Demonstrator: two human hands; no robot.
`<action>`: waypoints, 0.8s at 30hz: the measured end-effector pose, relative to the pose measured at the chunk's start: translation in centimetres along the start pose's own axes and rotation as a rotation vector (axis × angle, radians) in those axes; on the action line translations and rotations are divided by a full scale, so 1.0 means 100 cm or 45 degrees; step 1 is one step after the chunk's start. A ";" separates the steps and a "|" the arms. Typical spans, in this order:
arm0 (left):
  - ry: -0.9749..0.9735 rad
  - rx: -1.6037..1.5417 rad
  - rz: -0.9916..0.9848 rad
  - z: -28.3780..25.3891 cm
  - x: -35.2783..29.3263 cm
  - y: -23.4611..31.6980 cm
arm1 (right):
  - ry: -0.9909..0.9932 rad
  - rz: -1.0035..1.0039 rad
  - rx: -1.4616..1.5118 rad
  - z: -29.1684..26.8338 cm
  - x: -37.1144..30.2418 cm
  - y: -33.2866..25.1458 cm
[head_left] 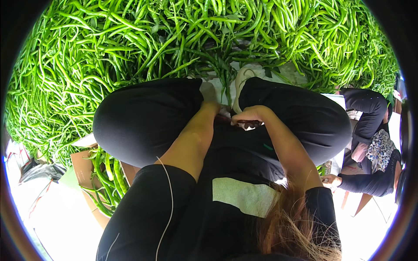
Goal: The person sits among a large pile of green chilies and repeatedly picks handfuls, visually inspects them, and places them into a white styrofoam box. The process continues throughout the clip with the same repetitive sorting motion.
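Note:
Both my arms reach down between my bent knees. My right hand (249, 114) is closed, its fingers curled near a small dark reddish-brown and whitish patch that I cannot make out. Close beside it, my left hand (212, 105) is low by my left ankle, with its fingers mostly hidden in shadow. Just beyond my hands, a few long green chilli peppers (225, 82) hang down between my feet from a large heap of green chilli peppers (130, 39).
A cardboard box (82, 167) with green chilli peppers stands beside my left thigh. My light shoe (241, 85) is at the heap's edge, next to a pale sheet (287, 74). To the right sits another person in dark clothes (370, 113), one hand (332, 180) near my right elbow.

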State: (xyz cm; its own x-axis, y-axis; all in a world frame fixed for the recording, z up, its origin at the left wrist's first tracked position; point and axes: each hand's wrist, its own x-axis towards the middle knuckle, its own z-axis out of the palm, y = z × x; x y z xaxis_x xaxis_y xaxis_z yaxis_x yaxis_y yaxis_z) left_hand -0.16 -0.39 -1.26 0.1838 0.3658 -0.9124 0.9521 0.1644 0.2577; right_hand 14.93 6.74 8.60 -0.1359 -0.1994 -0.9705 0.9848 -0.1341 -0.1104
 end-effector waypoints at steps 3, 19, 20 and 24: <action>-0.014 -0.095 -0.046 -0.007 -0.006 0.002 | -0.075 0.076 0.026 0.002 0.006 -0.009; -0.111 -0.204 0.156 0.000 0.027 0.007 | 0.219 -0.196 -0.432 0.038 0.027 -0.036; -0.054 -0.024 0.262 -0.001 0.025 0.007 | 0.279 -0.254 -0.488 0.037 0.034 -0.032; 0.100 -0.022 0.256 0.004 0.024 0.010 | 0.500 -0.310 -0.852 0.035 0.085 -0.014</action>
State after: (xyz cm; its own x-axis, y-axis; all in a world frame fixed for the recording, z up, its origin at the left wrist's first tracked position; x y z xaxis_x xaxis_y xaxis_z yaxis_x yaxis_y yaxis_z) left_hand 1.31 0.28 -3.33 0.3497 0.4628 -0.8146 0.8937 0.0962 0.4383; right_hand 12.00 1.79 1.22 -0.4293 0.1327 -0.8934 0.8054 0.5038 -0.3123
